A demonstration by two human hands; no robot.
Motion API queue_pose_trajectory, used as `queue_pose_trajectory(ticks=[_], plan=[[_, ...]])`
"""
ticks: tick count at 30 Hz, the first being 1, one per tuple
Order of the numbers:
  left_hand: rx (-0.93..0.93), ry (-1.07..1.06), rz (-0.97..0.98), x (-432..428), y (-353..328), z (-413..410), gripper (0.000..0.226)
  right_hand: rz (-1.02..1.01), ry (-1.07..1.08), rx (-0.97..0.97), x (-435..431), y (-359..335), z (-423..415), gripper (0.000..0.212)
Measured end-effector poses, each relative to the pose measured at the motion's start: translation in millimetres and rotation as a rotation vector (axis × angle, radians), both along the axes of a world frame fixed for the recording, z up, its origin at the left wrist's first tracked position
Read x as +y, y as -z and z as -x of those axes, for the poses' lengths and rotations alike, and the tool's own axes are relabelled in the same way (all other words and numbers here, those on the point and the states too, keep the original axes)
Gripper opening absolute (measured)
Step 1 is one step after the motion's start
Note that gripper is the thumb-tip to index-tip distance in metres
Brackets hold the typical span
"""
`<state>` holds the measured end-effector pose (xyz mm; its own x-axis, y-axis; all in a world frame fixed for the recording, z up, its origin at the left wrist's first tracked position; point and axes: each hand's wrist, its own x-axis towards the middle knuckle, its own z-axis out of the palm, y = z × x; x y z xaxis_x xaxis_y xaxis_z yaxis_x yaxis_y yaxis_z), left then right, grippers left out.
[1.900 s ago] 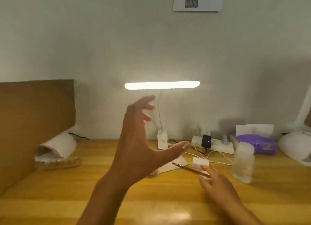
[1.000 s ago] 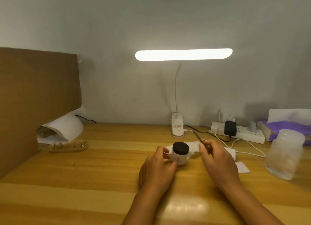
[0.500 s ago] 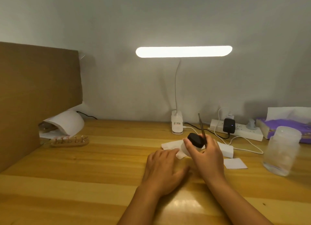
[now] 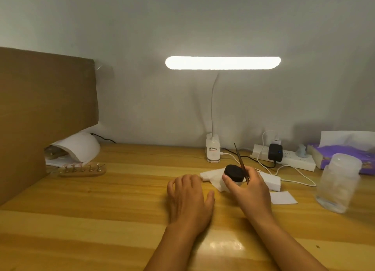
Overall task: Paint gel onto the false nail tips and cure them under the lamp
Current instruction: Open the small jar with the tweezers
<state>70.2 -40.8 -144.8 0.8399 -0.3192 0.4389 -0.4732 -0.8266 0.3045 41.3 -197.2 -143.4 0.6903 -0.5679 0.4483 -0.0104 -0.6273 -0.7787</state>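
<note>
- Your right hand (image 4: 248,186) is in the centre of the frame, a little to the right, raised just over the wooden desk (image 4: 101,210). Its fingers are clasped around a small gel jar (image 4: 234,174) with a black lid, tilted toward you.
- The same hand also pinches a thin brush (image 4: 241,163), which points up and slightly left.
- Your left hand (image 4: 187,197) lies palm down on the desk, just left of the jar, fingers relaxed and spread, grasping nothing.
- Its fingertips touch the edge of a white tissue (image 4: 213,176).
- The nail tips (image 4: 82,167) stand on a wooden holder at the middle left of the frame, well apart from both hands.
- The white curing lamp (image 4: 79,147) is just behind that holder.
</note>
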Motion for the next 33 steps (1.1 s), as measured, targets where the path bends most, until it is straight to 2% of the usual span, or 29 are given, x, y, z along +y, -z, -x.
queue_pose_trajectory(ticks=[2,5,9,14,18,22,25,28,31,33], plan=[[-0.042,0.007,0.087,0,-1,0,0.047,0.027,-0.034,-0.012,2,-2,0,0.050],[-0.055,0.153,0.148,-3,-2,2,0.068,0.082,-0.099,-0.028,8,-4,1,0.046],[-0.041,0.261,0.291,-2,-7,4,0.049,0.120,-0.175,-0.027,17,-5,3,0.054],[-0.015,0.271,0.318,0,-10,6,0.047,0.102,-0.166,-0.020,20,-9,7,0.057],[0.119,0.305,0.324,2,-9,3,0.047,0.082,-0.230,0.006,11,-11,11,0.037],[0.297,0.334,0.378,7,-7,-3,0.047,0.017,-0.408,0.116,2,-17,14,0.029],[0.285,0.308,0.376,7,-7,-3,0.047,-0.107,-0.449,0.064,-4,-22,15,0.026],[0.211,0.223,0.324,5,-6,-3,0.047,-0.163,-0.389,0.000,-10,-19,14,0.026],[0.199,0.102,0.355,6,-5,-7,0.044,-0.184,-0.293,0.000,-15,-16,13,0.012],[0.183,-0.010,0.349,7,-4,-11,0.044,-0.136,-0.230,0.005,-20,-15,14,0.025]])
